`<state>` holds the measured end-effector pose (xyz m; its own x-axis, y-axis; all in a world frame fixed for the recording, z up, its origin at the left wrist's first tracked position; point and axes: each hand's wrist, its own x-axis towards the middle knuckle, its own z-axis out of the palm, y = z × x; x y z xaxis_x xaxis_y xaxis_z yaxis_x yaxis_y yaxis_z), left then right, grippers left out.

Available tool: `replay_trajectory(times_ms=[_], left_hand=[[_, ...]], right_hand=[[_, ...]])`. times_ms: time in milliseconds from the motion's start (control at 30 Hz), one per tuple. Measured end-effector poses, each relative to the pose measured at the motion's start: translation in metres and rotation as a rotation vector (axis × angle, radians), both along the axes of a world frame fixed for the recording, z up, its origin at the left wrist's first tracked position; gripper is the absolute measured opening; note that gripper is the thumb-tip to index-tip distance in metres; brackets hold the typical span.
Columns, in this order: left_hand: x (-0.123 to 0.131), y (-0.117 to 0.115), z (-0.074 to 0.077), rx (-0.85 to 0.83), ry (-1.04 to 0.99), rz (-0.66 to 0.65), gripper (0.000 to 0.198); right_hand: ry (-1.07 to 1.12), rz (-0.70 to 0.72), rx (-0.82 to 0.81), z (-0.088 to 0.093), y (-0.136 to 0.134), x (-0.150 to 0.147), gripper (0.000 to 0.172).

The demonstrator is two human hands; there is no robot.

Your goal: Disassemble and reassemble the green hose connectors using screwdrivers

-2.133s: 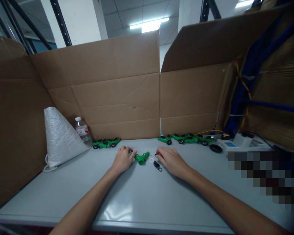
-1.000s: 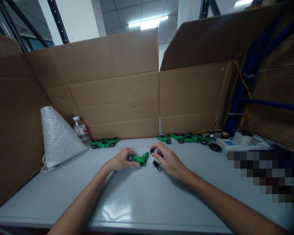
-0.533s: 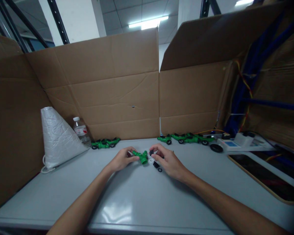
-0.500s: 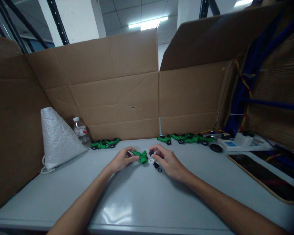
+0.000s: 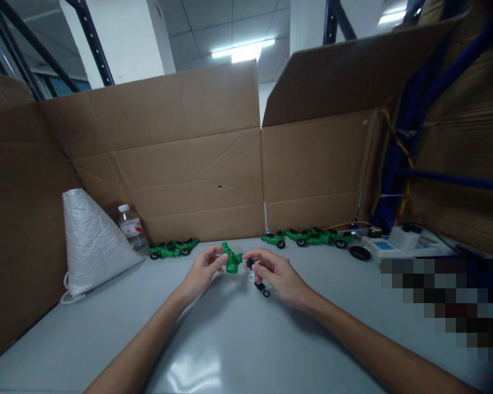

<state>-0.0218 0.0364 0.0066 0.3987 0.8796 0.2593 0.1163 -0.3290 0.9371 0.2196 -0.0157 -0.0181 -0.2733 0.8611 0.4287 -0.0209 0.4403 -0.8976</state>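
Observation:
My left hand (image 5: pixel 200 272) pinches a green toy car body (image 5: pixel 232 262), held slightly above the grey table and tilted with one end up. Close by on its right, my right hand (image 5: pixel 282 276) has a small black part (image 5: pixel 250 264) between thumb and fingers; its exact shape is too small to make out. Below the right fingertips are a white ring (image 5: pixel 251 277), a small black piece (image 5: pixel 259 285) and a black ring (image 5: pixel 266 294). The green body and the black part are near each other, with a narrow gap between.
Assembled green toy cars stand at the back left (image 5: pixel 173 249) and back right (image 5: pixel 312 237). A silver bag (image 5: pixel 92 249) and water bottle (image 5: pixel 132 227) are at left. A black disc (image 5: pixel 360 253) lies by a white power strip (image 5: pixel 423 243). Cardboard walls (image 5: pixel 189 186) enclose the table.
My left hand has turned the green car body more upright and shifted it slightly left. The right hand keeps the black part near it. The camera view has tilted up a little.

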Motion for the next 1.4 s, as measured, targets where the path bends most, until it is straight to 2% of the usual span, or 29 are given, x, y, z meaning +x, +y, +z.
replay_trajectory(times_ms=[333,533,767,933,1133,1400], left_hand=[[0.005,-0.008,-0.003,-0.145,-0.144,-0.122,0.046],[0.007,-0.013,-0.002,-0.203,-0.148,-0.186,0.046],[0.01,-0.016,-0.005,-0.204,-0.123,-0.144,0.045],[0.015,-0.025,0.003,-0.204,-0.108,-0.123,0.046],[0.02,-0.032,0.009,-0.068,-0.064,-0.131,0.041],[0.02,-0.031,0.005,0.08,-0.002,-0.088,0.036]], right_hand=[[0.06,-0.003,-0.063,0.001,0.005,0.001,0.047],[0.054,-0.002,-0.076,-0.001,0.005,0.001,0.05],[0.052,-0.101,-0.032,0.0,0.005,0.0,0.04],[0.013,-0.132,-0.004,-0.002,0.001,-0.003,0.035],[0.0,-0.133,0.006,-0.003,-0.001,-0.005,0.035],[-0.039,-0.149,-0.033,-0.007,0.001,-0.006,0.031]])
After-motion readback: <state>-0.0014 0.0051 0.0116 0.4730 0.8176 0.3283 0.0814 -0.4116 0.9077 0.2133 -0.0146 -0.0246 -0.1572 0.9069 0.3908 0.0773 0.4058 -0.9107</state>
